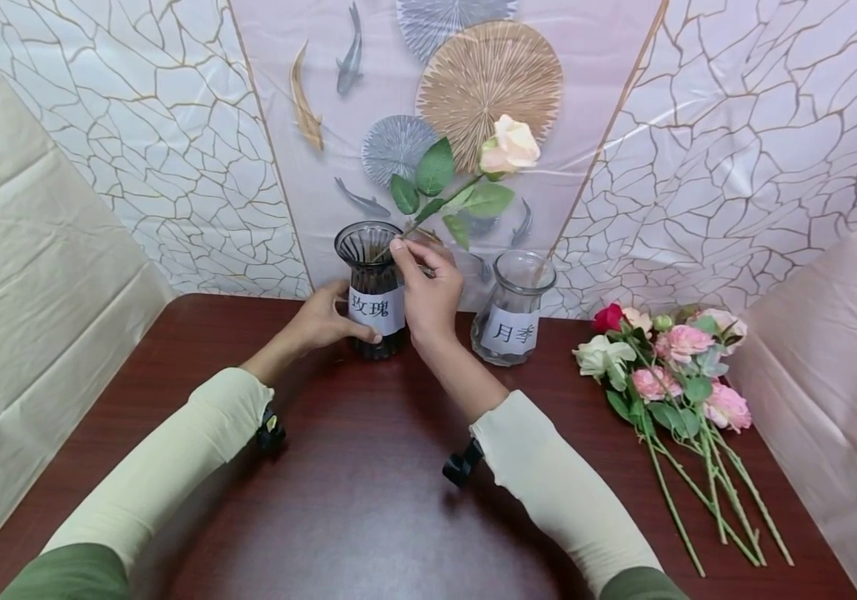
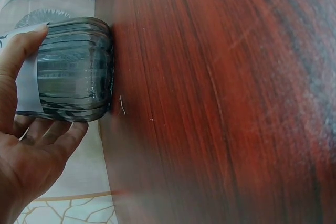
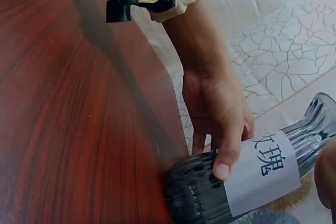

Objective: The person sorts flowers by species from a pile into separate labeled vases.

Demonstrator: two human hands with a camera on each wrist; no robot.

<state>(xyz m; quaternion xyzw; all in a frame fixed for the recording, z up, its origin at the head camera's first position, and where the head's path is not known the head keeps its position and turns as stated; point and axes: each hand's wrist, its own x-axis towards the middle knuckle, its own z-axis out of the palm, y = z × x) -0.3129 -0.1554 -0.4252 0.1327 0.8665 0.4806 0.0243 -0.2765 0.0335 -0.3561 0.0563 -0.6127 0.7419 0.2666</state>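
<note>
A dark grey glass vase point(image 1: 378, 282) with a white label stands near the table's back edge. My left hand point(image 1: 319, 318) grips its lower body from the left, thumb across the front; the left wrist view shows the fingers round the vase point(image 2: 76, 72). Thumb and fingertips of my right hand point(image 1: 432, 292) pinch the stem of a pale peach rose point(image 1: 513, 146) right at the vase's rim. The bloom tilts up to the right, green leaves below it, and the stem's lower end shows inside the vase mouth. In the right wrist view, only a sliver of my right hand point(image 3: 326, 174) appears.
A clear glass vase point(image 1: 514, 302) with a white label stands just right of my right hand. Several loose flowers point(image 1: 682, 343), pink, red and white, lie on the table's right side, stems toward the front. Patterned sheeting point(image 1: 173, 125) rises behind the brown table point(image 1: 353, 483).
</note>
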